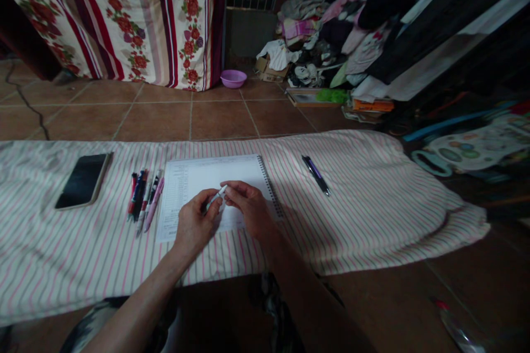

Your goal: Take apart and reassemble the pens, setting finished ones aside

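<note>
Over a spiral notebook [202, 171], both of my hands meet around one slim white pen [222, 191]. My left hand [197, 218] is closed on its lower, darker length. Fingers of my right hand [248, 204] pinch the white end, which points up and to the right. Whether that end is a cap or a part of the barrel I cannot make out. Left of the notebook lie several pens [144, 198] side by side, among them a pink pen [154, 205]. A dark pen with a purple part [316, 175] lies to the right of the notebook.
A phone [83, 181] lies at the left on the striped cloth [372, 198] that covers the low surface. Beyond it are a tiled floor [165, 116], a purple basin [233, 78], a floral curtain [144, 16] and a heap of clothes [331, 27].
</note>
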The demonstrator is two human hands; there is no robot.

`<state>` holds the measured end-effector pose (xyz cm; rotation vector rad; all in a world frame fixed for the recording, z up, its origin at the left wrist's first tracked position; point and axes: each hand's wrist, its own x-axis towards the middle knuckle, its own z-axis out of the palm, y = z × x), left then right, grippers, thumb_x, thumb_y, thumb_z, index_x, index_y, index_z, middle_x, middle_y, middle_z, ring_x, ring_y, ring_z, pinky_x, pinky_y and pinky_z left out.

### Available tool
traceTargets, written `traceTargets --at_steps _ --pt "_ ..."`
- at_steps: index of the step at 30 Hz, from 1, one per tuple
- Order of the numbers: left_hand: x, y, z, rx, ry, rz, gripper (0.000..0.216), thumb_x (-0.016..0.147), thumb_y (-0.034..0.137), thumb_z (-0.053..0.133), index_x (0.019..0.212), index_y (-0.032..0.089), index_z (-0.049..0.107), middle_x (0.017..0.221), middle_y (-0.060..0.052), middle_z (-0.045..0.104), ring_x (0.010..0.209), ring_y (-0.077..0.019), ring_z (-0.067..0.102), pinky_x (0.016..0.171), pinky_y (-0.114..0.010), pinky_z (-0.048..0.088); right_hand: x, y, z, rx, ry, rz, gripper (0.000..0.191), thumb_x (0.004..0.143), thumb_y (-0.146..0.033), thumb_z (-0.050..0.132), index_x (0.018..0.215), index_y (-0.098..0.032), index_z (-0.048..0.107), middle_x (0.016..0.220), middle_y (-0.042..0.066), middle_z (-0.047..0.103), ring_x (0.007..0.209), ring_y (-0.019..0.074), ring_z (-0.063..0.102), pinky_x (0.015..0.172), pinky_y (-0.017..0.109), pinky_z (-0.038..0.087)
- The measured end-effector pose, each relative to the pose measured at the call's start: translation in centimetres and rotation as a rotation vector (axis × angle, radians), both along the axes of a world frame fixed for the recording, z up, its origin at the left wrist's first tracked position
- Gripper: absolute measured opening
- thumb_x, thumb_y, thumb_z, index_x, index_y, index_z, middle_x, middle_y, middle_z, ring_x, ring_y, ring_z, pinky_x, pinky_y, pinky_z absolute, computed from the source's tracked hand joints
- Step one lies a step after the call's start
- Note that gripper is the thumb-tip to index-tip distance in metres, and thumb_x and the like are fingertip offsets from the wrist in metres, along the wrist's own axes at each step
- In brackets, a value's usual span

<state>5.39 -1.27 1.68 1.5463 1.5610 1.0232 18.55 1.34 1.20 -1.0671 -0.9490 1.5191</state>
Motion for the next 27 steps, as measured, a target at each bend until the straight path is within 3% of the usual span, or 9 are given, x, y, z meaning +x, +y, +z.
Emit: traceTargets --at_steps 27 --pt "-0.14 0.01 0.00 -0.009 -0.065 -0.004 0.029 0.078 0.040 0.054 0.095 0.019 0.064 0.078 -0.002 0.069 0.072 -0.0170 0.063 0.069 -0.027 0.048 0.02 0.08 0.01 0.066 -0.085 0.001 0.021 0.066 -0.036 0.067 0.080 -0.021 0.071 0.066 -0.001 0.063 0.058 0.0092 0.053 0.061 0.025 0.045"
